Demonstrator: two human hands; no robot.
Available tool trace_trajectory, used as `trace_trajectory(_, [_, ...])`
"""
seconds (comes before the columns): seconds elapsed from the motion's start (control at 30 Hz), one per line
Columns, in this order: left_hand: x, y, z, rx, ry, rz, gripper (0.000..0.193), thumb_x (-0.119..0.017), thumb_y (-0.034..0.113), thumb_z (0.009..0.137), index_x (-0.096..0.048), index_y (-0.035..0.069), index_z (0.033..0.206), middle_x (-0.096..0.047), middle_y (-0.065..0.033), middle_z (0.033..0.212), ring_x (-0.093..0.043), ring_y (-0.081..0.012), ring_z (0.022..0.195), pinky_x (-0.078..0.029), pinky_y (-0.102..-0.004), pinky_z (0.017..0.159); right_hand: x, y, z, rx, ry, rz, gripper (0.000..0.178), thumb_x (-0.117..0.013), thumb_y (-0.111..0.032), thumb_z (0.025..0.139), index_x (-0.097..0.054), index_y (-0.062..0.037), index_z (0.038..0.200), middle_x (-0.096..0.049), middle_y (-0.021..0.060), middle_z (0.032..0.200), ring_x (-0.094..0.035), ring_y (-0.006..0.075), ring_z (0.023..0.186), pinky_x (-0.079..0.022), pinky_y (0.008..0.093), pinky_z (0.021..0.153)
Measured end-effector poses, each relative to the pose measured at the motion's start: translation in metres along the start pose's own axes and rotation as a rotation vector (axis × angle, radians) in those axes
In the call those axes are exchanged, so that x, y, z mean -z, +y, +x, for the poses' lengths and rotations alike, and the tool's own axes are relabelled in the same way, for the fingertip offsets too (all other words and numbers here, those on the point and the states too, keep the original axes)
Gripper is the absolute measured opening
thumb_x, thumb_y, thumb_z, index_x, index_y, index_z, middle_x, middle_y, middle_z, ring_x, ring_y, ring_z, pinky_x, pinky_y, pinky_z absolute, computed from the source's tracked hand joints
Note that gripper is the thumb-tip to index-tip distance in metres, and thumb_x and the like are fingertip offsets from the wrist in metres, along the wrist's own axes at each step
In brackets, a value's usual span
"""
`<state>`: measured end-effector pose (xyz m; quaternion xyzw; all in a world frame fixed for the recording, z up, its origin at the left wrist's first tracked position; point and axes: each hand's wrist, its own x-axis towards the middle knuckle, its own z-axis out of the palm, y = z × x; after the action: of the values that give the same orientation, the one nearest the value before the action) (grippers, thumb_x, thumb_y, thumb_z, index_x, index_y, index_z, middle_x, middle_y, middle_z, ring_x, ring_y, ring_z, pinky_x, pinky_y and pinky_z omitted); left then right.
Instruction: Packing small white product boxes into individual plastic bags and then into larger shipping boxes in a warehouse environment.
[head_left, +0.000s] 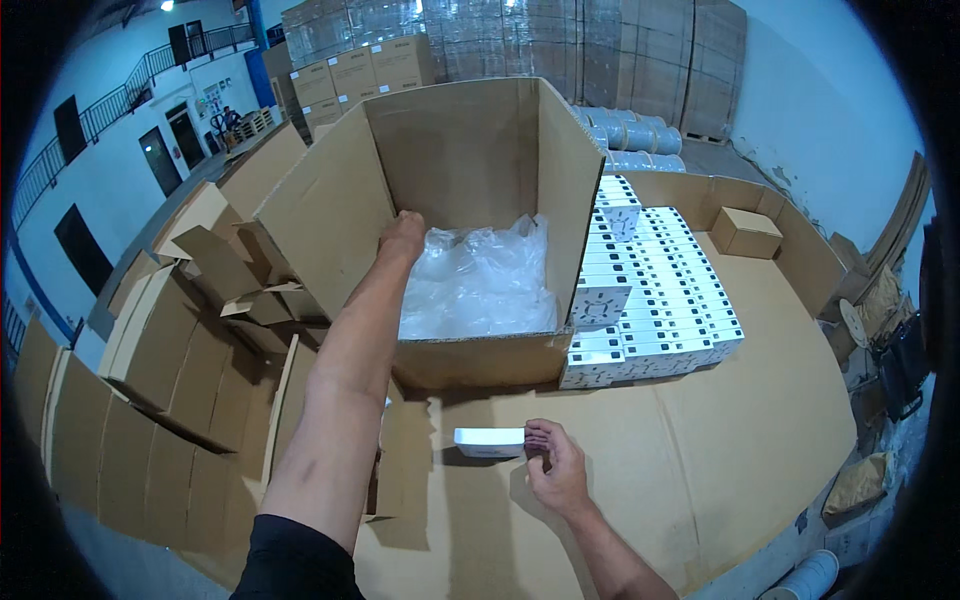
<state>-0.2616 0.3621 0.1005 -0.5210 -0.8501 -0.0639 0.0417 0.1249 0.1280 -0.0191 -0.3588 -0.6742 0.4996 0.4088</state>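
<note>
My right hand [558, 468] grips the right end of a small flat white box [488, 442], held just above the cardboard-covered table [640, 450]. A large open cardboard carton [480, 362] stands in front of me with its flaps up. Clear plastic bags [480, 275] lie crumpled inside it. Reaching over the carton's near side, my left hand [403, 234] is at the left edge of the bags. Its fingers are curled closed, and whatever they hold is hidden.
Right of the carton stand stacked rows of white boxes [660, 295] with dark squares. A small brown box [747, 232] sits at the far right of the table. Cardboard cartons [150, 400] line the left side. Wrapped spools [640, 135] and stacked brown cartons [355, 72] stand behind.
</note>
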Motion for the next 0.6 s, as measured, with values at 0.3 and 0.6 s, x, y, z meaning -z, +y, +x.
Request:
trace_trajectory(0.3, [0.034,0.002,-0.013,-0.051,0.094,0.047,0.025,-0.064,0.010,0.091,-0.072,0.001,0.113,-0.068,-0.0204,0.120,-0.066,-0.0402,0.113,-0.056,-0.0494,0.094,0.003,-0.004,0.003,-0.034,-0.001,-0.034,0.046,-0.049,0.009,0.079,-0.056,0.0004,0.124,-0.071,0.0164,0.110,-0.071,0.0261,0.106,-0.054,0.0369,0.097])
trace_trajectory(0.6, [0.137,0.000,-0.031,-0.189,0.538,-0.120,0.020,-0.069,0.010,0.083,-0.071,0.002,0.101,-0.071,-0.0250,0.097,-0.068,-0.0458,0.097,-0.055,-0.0530,0.086,0.004,0.010,0.003,0.008,0.012,-0.003,0.043,-0.048,0.011,0.081,-0.056,0.0027,0.122,-0.070,0.0147,0.109,-0.070,0.0220,0.102,-0.056,0.0335,0.093])
